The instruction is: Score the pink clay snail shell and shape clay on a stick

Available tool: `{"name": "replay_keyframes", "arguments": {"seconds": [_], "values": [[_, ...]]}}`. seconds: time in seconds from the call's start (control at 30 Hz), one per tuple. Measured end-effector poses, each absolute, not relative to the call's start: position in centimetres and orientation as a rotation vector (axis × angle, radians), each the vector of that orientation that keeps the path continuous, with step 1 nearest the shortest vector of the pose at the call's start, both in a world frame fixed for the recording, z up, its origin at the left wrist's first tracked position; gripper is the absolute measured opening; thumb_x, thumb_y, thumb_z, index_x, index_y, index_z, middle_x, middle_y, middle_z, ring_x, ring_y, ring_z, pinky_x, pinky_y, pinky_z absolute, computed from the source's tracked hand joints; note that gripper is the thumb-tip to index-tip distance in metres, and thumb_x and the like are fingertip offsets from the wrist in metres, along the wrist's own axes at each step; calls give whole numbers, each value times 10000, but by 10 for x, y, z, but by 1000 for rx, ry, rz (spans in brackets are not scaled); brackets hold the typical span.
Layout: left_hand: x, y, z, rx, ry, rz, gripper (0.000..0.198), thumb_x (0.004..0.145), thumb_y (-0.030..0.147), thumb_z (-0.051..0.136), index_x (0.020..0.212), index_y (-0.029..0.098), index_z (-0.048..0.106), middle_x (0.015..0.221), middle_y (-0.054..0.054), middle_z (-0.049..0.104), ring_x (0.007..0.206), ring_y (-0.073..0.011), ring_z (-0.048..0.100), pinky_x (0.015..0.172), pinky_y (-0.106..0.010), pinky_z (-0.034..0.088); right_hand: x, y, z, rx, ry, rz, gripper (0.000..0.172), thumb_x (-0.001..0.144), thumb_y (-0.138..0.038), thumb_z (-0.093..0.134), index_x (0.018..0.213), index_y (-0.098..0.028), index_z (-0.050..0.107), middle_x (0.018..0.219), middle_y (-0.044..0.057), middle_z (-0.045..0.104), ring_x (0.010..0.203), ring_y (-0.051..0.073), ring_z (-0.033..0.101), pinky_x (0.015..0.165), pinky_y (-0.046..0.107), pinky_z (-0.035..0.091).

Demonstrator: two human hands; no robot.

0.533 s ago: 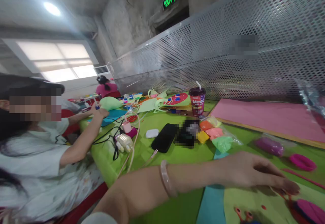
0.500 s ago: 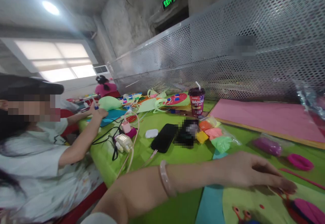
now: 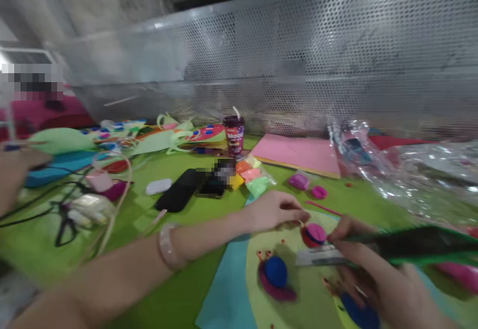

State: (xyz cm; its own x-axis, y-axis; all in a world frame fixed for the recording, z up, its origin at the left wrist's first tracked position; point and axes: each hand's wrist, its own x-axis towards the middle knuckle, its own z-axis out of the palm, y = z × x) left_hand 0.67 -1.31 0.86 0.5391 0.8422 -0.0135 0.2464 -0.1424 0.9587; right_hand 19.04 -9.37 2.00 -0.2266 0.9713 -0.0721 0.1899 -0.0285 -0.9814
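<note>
Head view: the left hand [image 3: 274, 210] reaches across the table with the fingers curled down, the fingertips [image 3: 298, 215] pinched together just beside a small clay snail [image 3: 312, 234] – whether they hold something tiny or only touch the card, I cannot tell. A pale bracelet [image 3: 167, 246] sits on this wrist. The right hand [image 3: 377, 274] is closed around a dark tool with a green edge [image 3: 414, 245], gripping it. Its silver blade [image 3: 317, 257] points left and lies just under the snail.

The snail has a pink top on a red body and sits on a pale green card [image 3: 309, 289]. The picture is blurred, so finer detail does not show. On the same card, near it, is a second snail [image 3: 275, 275] with a blue shell on a magenta body, and a blue clay piece [image 3: 360, 314] shows below the right hand. The card lies on a blue sheet [image 3: 227, 294], on the green table [image 3: 179, 294].

Further away are packets of coloured clay [image 3: 252, 177], a black phone [image 3: 179, 197], a dark cup with a straw [image 3: 233, 135], a pink sheet [image 3: 298, 152] and crumpled clear plastic [image 3: 418, 179].
</note>
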Motion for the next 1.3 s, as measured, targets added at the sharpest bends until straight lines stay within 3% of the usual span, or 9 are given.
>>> {"name": "replay_keyframes", "arguments": {"seconds": [0.3, 0.53, 0.97, 1.3], "values": [[6, -10, -3, 1695, 864, 607, 403, 731, 519, 611, 837, 130, 617, 744, -34, 618, 621, -105, 514, 576, -225, 407, 182, -102, 31, -1280, -1448, 1450, 253, 769, -438, 510, 742, -200, 430, 412, -73, 400, 363, 71, 335, 371, 176, 198], [6, -12, 1, 1682, 885, 585, 344, 733, 481, 618, 815, 147, 613, 730, -18, 608, 617, -106, 525, 570, -230, 426, 180, -104, 30, -1246, -1470, 1536, 270, 753, -459, 537, 755, -211, 431, 445, -75, 441, 362, 69, 322, 397, 191, 308], [6, -12, 4, 1767, 885, 596, 239, 765, 378, 606, 808, 144, 620, 768, -22, 632, 690, -116, 546, 620, -222, 411, 171, -107, 33, -1376, -1483, 1247, 268, 744, -461, 532, 707, -218, 425, 450, -73, 425, 374, 72, 361, 381, 180, 291], [6, -13, 4, 1758, 887, 586, 274, 755, 414, 612, 817, 147, 615, 755, -18, 625, 672, -116, 543, 620, -232, 421, 169, -106, 32, -1372, -1539, 1181, 163, 758, -375, 509, 704, -235, 445, 430, -50, 415, 358, 102, 359, 369, 210, 322]]}}
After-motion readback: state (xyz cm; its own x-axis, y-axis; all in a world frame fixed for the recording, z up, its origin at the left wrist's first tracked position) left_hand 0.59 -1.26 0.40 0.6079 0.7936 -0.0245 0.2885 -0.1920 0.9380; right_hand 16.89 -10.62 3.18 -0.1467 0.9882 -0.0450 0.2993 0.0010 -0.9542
